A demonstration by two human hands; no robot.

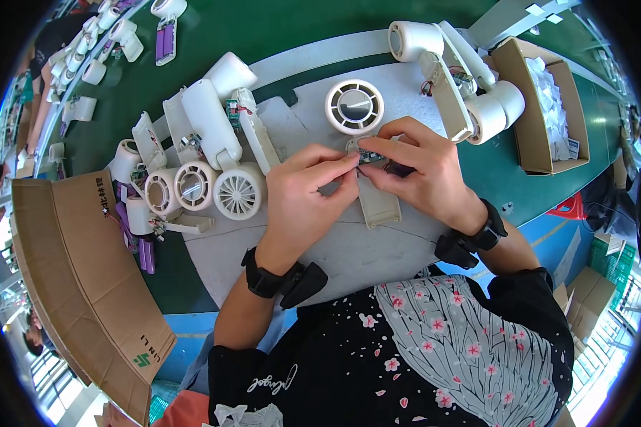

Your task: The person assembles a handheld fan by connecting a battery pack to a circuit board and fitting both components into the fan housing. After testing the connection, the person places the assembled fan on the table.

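My left hand (pixel 310 186) and my right hand (pixel 429 169) meet over the middle of the grey work mat, fingers closed in pinches. Between the fingertips is a small green circuit board (pixel 367 155), partly hidden by them. Just beneath lies a white handheld fan, its round head (pixel 354 107) pointing away from me. The fan's open handle shell (pixel 379 204) reaches toward me below my hands. A dark purple piece shows under my right fingers, too covered to make out fully.
White fans and opened handle shells crowd the left, including a fan with a spoked grille (pixel 238 193). More fans (pixel 486 114) lie at the right, beside a cardboard box (pixel 578 135) of white packets. A large carton (pixel 85 263) stands at the left edge.
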